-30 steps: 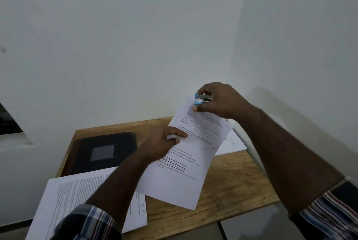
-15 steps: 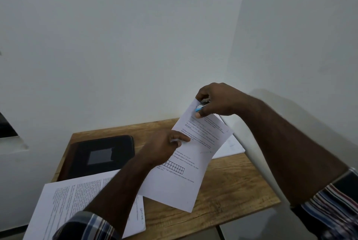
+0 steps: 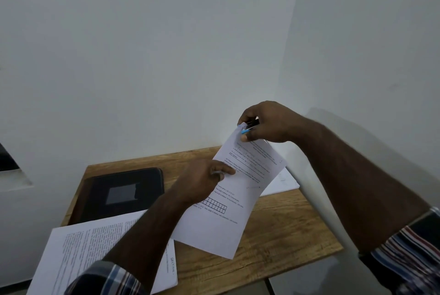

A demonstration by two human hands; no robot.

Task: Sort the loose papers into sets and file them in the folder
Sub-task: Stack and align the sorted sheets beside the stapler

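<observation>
L hand [image 3: 202, 181] pinches the paper set [image 3: 228, 201] mid-edge; R hand [image 3: 266, 123] grips the stapler [image 3: 247, 127] on its top corner. Squeeze w/ sheets squared, firm.

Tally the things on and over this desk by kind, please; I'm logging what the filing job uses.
Paper lots: 3 (held set, printed stack at the near left, sheets by the right wall)
Folder, black: 1
Stapler, blue, in the right hand: 1
Total: 5
</observation>
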